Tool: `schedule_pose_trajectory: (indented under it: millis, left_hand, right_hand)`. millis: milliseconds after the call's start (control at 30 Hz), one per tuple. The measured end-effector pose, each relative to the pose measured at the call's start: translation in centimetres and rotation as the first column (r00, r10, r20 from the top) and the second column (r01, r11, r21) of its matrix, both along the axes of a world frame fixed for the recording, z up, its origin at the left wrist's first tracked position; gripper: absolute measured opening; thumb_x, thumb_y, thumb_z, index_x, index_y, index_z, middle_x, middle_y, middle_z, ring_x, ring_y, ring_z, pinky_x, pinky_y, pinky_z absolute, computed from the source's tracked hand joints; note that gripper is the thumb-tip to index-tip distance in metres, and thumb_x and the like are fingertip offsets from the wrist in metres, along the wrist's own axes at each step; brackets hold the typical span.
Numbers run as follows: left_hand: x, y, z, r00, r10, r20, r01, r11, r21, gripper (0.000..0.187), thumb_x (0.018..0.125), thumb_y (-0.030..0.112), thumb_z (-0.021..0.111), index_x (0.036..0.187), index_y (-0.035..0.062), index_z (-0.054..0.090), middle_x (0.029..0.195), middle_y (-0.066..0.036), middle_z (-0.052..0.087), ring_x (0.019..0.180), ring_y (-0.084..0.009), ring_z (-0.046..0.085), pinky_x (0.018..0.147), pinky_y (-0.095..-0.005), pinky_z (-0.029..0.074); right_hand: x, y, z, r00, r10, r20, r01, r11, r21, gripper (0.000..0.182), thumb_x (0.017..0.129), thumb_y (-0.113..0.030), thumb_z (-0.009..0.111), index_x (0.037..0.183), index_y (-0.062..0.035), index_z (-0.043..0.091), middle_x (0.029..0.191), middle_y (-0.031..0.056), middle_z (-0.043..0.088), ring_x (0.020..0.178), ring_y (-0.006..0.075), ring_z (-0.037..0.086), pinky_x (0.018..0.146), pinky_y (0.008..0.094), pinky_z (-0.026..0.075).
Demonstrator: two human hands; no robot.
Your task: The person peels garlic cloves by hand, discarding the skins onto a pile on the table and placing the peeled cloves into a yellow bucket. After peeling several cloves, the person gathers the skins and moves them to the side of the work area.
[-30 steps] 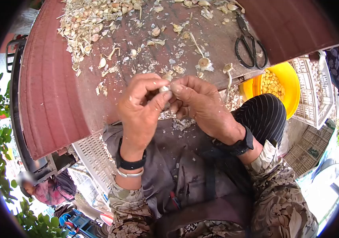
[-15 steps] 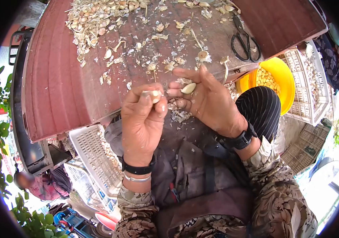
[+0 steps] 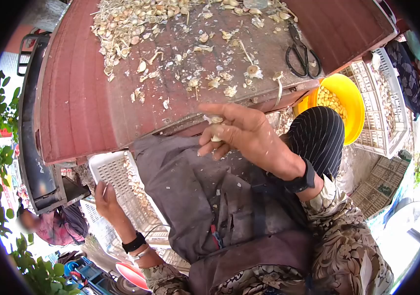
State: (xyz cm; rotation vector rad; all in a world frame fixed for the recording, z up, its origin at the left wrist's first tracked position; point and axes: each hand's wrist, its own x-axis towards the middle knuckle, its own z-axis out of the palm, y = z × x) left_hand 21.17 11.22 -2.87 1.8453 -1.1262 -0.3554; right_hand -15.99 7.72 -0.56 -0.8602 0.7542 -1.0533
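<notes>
My right hand (image 3: 252, 135) is raised above my lap by the table's front edge, its fingers bent around a pale garlic clove (image 3: 215, 139). A whitish piece, clove or skin, shows between its upper fingers. Out to the left, my left hand (image 3: 110, 204) is over the white plastic basket (image 3: 114, 173); its fingers point up, slightly apart, with nothing clearly visible in them. Garlic pieces and skins lie along the basket's inner side. On the red table (image 3: 84, 115) is a heap of garlic cloves (image 3: 126, 32) among scattered skins and stalks.
Black scissors (image 3: 300, 56) lie at the table's right. Beside my knee stands a yellow bucket (image 3: 355, 105) with peeled cloves, next to a white crate (image 3: 392, 132). A dark apron (image 3: 185, 196) covers my lap. Another person (image 3: 62, 226) is at far left.
My left hand has moved from in front of my chest, where it pinched a garlic clove, down and left over the basket. My right hand's fingers have curled in around its clove.
</notes>
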Motion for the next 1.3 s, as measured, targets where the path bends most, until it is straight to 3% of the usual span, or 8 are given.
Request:
schedule_pose_trajectory:
  millis: [133,233,533,667,700,967,1100,1300]
  left_hand:
    - [-11.5,-0.8,4.5,0.839,-0.501,-0.213,0.493,0.865,-0.090,0.027,0.089,0.000,0.055,0.116,-0.0028,0.058,0.109,-0.010,0.062,0.098,-0.0183,0.062,0.089,-0.0292,0.047]
    - [-18.3,-1.1,6.3,0.636,-0.686,0.355,0.751,0.656,-0.077,0.037,0.072,0.002,0.072,0.108,0.0005,0.062,0.105,-0.014,0.060,0.097,-0.0303,0.058,0.083,-0.0353,0.047]
    - [-21.4,-0.9,8.2,0.567,-0.817,0.107,0.801,0.517,-0.300,0.021,0.070,-0.001,0.074,0.089,-0.0014,0.067,0.090,-0.013,0.063,0.074,-0.0245,0.060,0.063,-0.0329,0.046]
    - [-18.1,0.9,14.3,-0.050,-0.935,-0.350,0.919,0.094,-0.383,0.016,0.071,0.003,0.073,0.086,0.0005,0.068,0.078,-0.014,0.066,0.056,-0.0204,0.063,0.048,-0.0269,0.048]
    - [-21.2,0.0,13.0,-0.079,-0.990,0.121,0.634,-0.143,-0.760,0.018,0.073,0.002,0.076,0.086,-0.0045,0.067,0.086,-0.017,0.063,0.064,-0.0207,0.062,0.048,-0.0263,0.046]
    - [-21.6,2.5,15.1,0.375,-0.927,0.008,0.697,0.276,-0.662,0.020,0.064,0.008,0.080,0.069,0.0060,0.061,0.075,-0.004,0.060,0.054,-0.0125,0.056,0.041,-0.0230,0.035]
    - [-16.5,1.6,15.0,0.098,-0.963,-0.250,0.948,0.166,-0.270,0.022,0.068,-0.001,0.073,0.090,0.0002,0.069,0.076,-0.011,0.066,0.053,-0.0206,0.060,0.048,-0.0288,0.048]
    - [-22.2,-4.3,8.2,0.351,-0.894,0.278,0.936,0.326,-0.134,0.032,0.081,0.006,0.065,0.113,0.0002,0.062,0.109,-0.017,0.058,0.084,-0.0257,0.060,0.071,-0.0354,0.050]
  right_hand:
    - [1.6,0.8,1.3,0.985,-0.027,-0.171,-0.003,0.985,-0.172,0.050,0.097,-0.014,0.053,0.140,0.0038,0.034,0.090,0.0101,0.065,0.081,0.0121,0.063,0.070,0.0240,0.052]
    - [2.3,0.9,0.7,0.982,-0.187,-0.023,0.184,0.978,-0.096,0.050,0.097,-0.015,0.052,0.139,0.0062,0.034,0.092,0.0093,0.065,0.079,0.0108,0.060,0.070,0.0248,0.051]
    - [0.8,3.2,3.4,0.963,-0.246,0.114,0.241,0.969,0.055,0.042,0.101,-0.028,0.046,0.129,0.0033,0.048,0.100,0.0104,0.065,0.091,0.0153,0.062,0.078,0.0276,0.050]
    - [-2.1,1.9,2.8,0.970,-0.222,-0.099,0.225,0.974,0.019,0.034,0.100,-0.026,0.047,0.119,0.0001,0.055,0.093,0.0093,0.066,0.085,0.0159,0.065,0.071,0.0250,0.048]
    - [-2.6,1.7,2.4,0.958,-0.245,-0.147,0.248,0.969,0.004,0.031,0.100,-0.025,0.047,0.116,0.0002,0.057,0.091,0.0080,0.066,0.084,0.0150,0.065,0.071,0.0250,0.048]
    - [-2.2,1.6,1.7,0.961,-0.214,-0.176,0.224,0.974,0.039,0.028,0.099,-0.022,0.047,0.110,0.0003,0.059,0.092,0.0062,0.064,0.083,0.0130,0.063,0.072,0.0248,0.046]
    - [-1.3,1.9,2.3,0.990,-0.115,0.087,0.097,0.978,0.186,0.038,0.101,-0.030,0.040,0.112,0.0011,0.058,0.095,0.0076,0.064,0.085,0.0137,0.062,0.073,0.0270,0.047]
    - [-2.8,3.5,1.2,0.871,-0.162,0.463,-0.035,0.921,0.389,0.028,0.098,-0.027,0.046,0.100,-0.0026,0.059,0.091,0.0048,0.060,0.071,0.0108,0.055,0.060,0.0242,0.045]
